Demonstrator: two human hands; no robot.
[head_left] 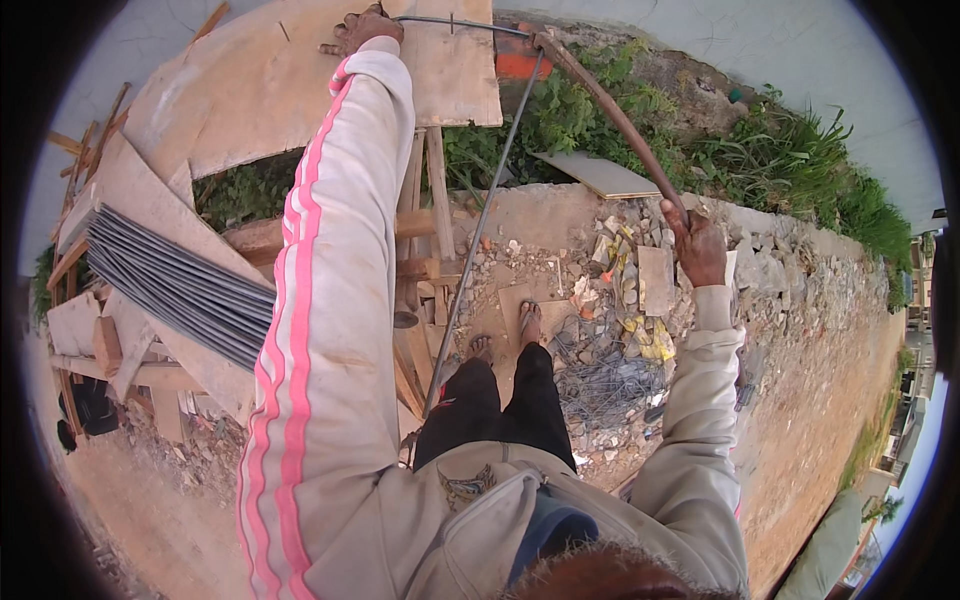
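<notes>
At the top, my left hand [368, 32] holds one end of a thin grey steel rod [470, 24] down on a plywood board [240, 90]. The rod runs right along the board, then turns sharply at the far end of a bending bar and slants back toward my legs. My right hand [697, 243] is closed around the near end of that rusty bending bar [610, 105]. The bar's far end meets the rod at the bend, beside an orange-red block [520, 65] at the board's right edge. Upright pins [452, 22] stick up from the board.
A bundle of grey steel rods [180, 285] lies on boards at left. Timber posts [438, 180] support the plywood. Rubble and tangled wire [610, 385] lie right of my feet [530, 322]. Green plants [790, 150], a loose panel [598, 175] and a low stone edge lie beyond.
</notes>
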